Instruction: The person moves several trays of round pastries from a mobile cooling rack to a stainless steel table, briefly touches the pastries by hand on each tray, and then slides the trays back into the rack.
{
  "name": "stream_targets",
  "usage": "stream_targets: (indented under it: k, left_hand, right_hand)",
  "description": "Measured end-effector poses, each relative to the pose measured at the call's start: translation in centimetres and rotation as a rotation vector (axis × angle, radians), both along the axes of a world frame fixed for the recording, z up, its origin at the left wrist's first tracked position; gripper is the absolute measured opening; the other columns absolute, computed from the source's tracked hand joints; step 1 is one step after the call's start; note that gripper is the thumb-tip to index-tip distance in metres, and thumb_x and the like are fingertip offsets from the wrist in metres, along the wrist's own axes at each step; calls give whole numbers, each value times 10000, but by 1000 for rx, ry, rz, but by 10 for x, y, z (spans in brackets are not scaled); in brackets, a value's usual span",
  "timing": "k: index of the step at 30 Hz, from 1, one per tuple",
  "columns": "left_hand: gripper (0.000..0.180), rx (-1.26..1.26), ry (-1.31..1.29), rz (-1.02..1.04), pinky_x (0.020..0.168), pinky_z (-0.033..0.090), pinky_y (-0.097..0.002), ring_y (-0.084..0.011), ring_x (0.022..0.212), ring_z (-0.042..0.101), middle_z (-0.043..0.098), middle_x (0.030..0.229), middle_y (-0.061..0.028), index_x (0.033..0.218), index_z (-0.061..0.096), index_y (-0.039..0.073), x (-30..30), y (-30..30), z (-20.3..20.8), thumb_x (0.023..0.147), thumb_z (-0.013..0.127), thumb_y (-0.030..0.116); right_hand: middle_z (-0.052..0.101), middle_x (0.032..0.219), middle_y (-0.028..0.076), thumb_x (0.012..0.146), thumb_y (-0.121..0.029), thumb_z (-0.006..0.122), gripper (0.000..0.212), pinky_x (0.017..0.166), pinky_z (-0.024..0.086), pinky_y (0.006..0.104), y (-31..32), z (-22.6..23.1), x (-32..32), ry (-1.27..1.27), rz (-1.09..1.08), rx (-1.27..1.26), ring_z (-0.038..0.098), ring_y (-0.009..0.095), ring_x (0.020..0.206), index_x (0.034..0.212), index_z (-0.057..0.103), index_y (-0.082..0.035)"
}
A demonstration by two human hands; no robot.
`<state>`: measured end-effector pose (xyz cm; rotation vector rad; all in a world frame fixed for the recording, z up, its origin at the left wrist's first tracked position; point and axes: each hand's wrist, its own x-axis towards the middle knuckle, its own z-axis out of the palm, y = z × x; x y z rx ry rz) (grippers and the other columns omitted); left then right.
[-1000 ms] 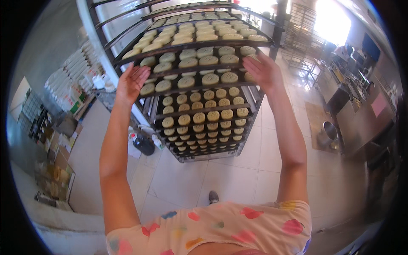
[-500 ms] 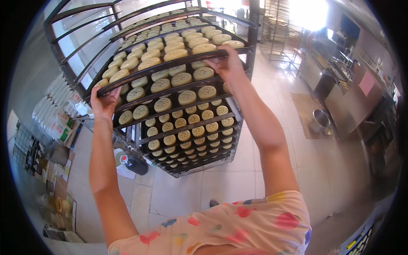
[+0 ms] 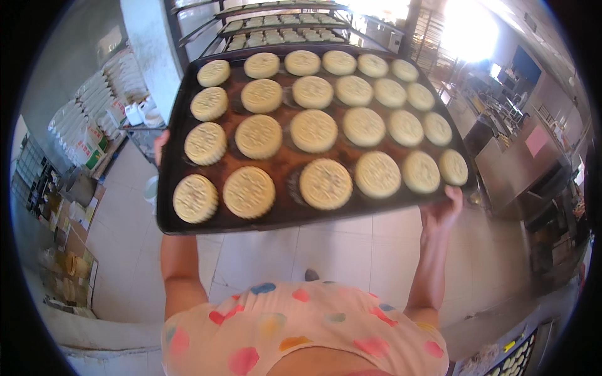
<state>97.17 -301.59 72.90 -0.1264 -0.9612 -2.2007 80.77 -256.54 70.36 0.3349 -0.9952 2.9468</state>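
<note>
A dark baking tray (image 3: 283, 217) with several rows of pale, round, patterned mooncakes (image 3: 313, 131) is held up in front of me, tilted so its top faces me. My left hand (image 3: 162, 145) grips the left edge; only part of its fingers shows past the rim. At the near right corner my right hand (image 3: 444, 210) is closed on the rim, thumb by the edge and the other fingers hidden underneath. The mooncakes lie flat and apart from one another.
Behind the tray stands a metal rack (image 3: 412, 31) with more trays of mooncakes (image 3: 288, 24). White sacks (image 3: 81, 138) are stacked at the left, near white jugs (image 3: 134, 114). Steel equipment (image 3: 517, 166) lines the right side. Another mooncake tray (image 3: 517, 360) sits at the lower right.
The tray has come out of the rack toward me, both hands holding it. Its whole top now shows, and it covers much of the rack.
</note>
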Motion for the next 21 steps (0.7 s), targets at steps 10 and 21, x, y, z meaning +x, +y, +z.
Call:
stream_targets:
  k: [10,21]
  left_hand:
    - [563,161,-129,-568,910,452,-405,-283,1054,562,573,1166,-144,1270,456,39,126,95,-105,900,371,455]
    - [574,117,-395,-1128,921,443,-415,-290,1074,547,560,1187,-142,1277,452,42,81,106,-130,902,368,468]
  right_hand:
    - [562,1168,87,660,-192,607,581,909,458,439,111,-101,282,-241,-286,76,545,267,1068,1217,483,-86]
    - [597,1090,58,671,-181,604,513,813,496,367,61,-118,480,-552,-743,-44,585,230,984,1169,514,-96]
